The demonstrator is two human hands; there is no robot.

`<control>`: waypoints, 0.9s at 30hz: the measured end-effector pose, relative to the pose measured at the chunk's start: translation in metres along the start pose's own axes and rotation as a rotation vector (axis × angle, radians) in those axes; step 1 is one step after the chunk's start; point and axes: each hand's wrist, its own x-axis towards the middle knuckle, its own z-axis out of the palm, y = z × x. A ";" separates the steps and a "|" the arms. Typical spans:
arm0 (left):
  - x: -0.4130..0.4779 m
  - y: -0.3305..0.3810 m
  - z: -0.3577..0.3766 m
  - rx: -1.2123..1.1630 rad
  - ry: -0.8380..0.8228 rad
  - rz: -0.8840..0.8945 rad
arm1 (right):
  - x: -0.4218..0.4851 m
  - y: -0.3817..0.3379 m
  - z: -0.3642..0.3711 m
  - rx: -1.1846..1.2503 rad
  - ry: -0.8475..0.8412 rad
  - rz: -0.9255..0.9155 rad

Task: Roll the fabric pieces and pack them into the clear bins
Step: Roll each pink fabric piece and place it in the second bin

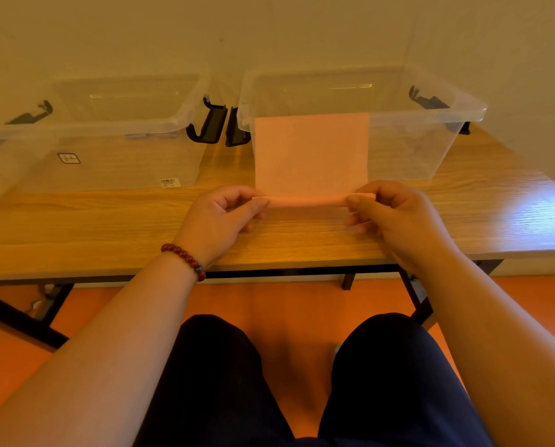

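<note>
One pink fabric piece [311, 150] lies flat on the wood-grain table [108, 227] and runs up the front wall of the clear plastic bin [430, 146] at its 12 o'clock. Whether its far edge tips over the rim cannot be told. Its near edge is wound into a thin, tight roll [308, 201].

The left hand [218, 217] pinches the roll's 9 o'clock end between thumb and curled fingers. The right hand [395, 214] pinches the 3 o'clock end likewise, and some fingertips are hidden beneath.

A second clear bin [108, 162] stands at the fabric's 10 o'clock, its left end cut off by the frame. It has a barcode sticker [169, 182] on its front wall. Both bins are smooth and round-cornered, and their far walls are hard to make out.

Four black latch clips [208, 124] show, two of them between the bins. A dark red bead bracelet [185, 259] circles the left wrist.
</note>
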 end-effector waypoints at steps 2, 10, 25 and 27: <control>0.000 0.000 0.000 -0.001 0.000 -0.007 | 0.001 0.000 0.001 0.033 0.012 0.027; 0.000 0.000 0.001 -0.084 -0.002 -0.016 | 0.001 -0.001 0.001 0.058 0.016 0.030; 0.000 -0.002 0.001 -0.018 0.011 -0.015 | 0.001 0.002 0.000 -0.054 0.008 0.025; 0.000 0.000 0.001 -0.062 0.004 -0.013 | 0.001 0.001 0.000 -0.028 -0.001 0.015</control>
